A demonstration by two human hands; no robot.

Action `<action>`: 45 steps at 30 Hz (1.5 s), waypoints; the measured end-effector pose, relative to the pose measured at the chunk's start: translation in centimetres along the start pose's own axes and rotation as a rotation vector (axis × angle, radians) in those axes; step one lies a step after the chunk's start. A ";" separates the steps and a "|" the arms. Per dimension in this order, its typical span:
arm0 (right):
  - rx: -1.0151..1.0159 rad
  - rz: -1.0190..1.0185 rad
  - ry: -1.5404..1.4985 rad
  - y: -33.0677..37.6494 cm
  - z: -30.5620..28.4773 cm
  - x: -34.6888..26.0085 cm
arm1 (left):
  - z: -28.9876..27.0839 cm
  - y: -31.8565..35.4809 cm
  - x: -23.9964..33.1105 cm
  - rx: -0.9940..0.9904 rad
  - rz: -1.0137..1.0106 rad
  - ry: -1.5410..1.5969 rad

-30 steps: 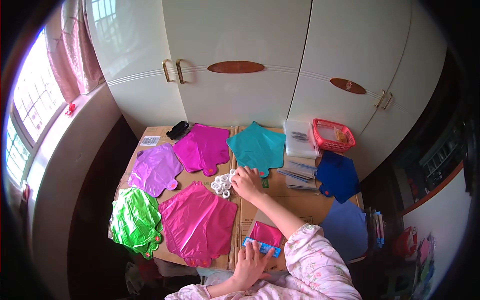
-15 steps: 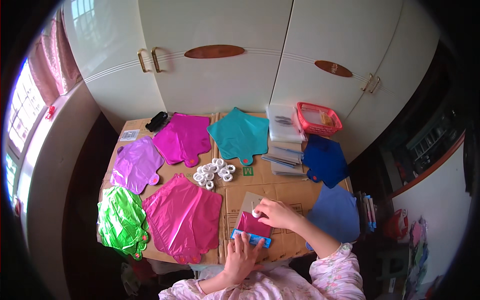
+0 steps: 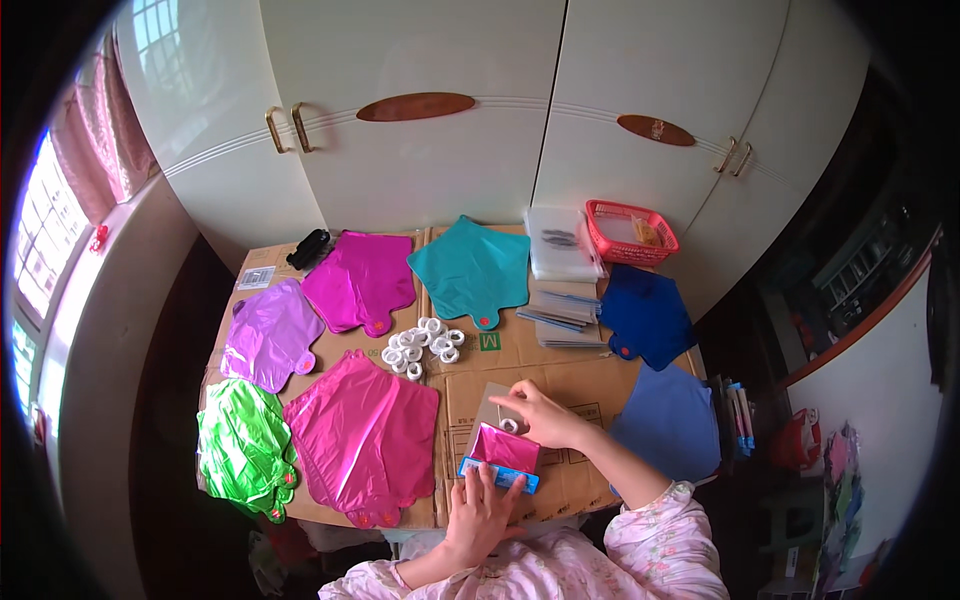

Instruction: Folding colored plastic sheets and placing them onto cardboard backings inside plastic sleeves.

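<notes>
A small folded pink foil piece (image 3: 507,447) sits on a grey card sleeve (image 3: 490,415) at the near edge of the cardboard-covered table (image 3: 560,375), right in front of the person, with a blue strip (image 3: 498,474) along its lower edge. That strip runs left to right and slightly downhill toward the right, so the packet's long side lies across the body, not away from it. The left hand (image 3: 483,510) comes up from below, fingers spread and flat, tips pressing on the blue strip: open, pinning rather than gripping. The right hand (image 3: 545,418) reaches in from the right and sits just above and to the right of the pink piece, fingers curled together over a small white ring (image 3: 509,425) at the packet's top edge; whether it actually pinches the ring I cannot tell. So the packet lies between the two hands, left below, right above, both touching or nearly so. Further out, a cluster of white rings (image 3: 423,345) sits up-table to the left, well apart. Beyond: a big pink foil balloon (image 3: 365,440), a green one (image 3: 243,450), a purple one (image 3: 268,335), a magenta one (image 3: 362,282), a teal one (image 3: 473,268), two blue ones (image 3: 645,315), and a red basket (image 3: 630,232).
</notes>
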State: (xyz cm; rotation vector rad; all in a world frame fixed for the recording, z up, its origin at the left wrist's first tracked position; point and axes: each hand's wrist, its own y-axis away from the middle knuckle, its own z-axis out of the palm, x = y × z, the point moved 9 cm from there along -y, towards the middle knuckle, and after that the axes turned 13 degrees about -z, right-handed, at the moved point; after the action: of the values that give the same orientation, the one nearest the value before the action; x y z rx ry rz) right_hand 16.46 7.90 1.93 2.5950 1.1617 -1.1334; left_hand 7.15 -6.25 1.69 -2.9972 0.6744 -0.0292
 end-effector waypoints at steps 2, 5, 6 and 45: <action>-0.061 -0.091 0.059 -0.1 0.6 -0.3 | 0.1 0.0 0.1 -0.002 0.005 -0.005; -0.115 -0.082 0.071 -0.1 1.1 -0.2 | 0.1 0.0 0.1 -0.008 0.005 -0.026; -0.131 -0.049 0.028 0.0 1.1 -0.1 | 0.1 0.0 0.1 -0.007 0.003 -0.020; -0.254 0.372 -0.816 3.0 4.1 -1.2 | 0.4 0.2 0.0 0.008 0.007 -0.010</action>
State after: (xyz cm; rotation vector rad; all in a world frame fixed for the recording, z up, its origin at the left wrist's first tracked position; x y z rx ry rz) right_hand 15.50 3.65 -0.84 1.7427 0.5587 -1.5759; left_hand 7.09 -6.41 1.26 -2.9855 0.6817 -0.0168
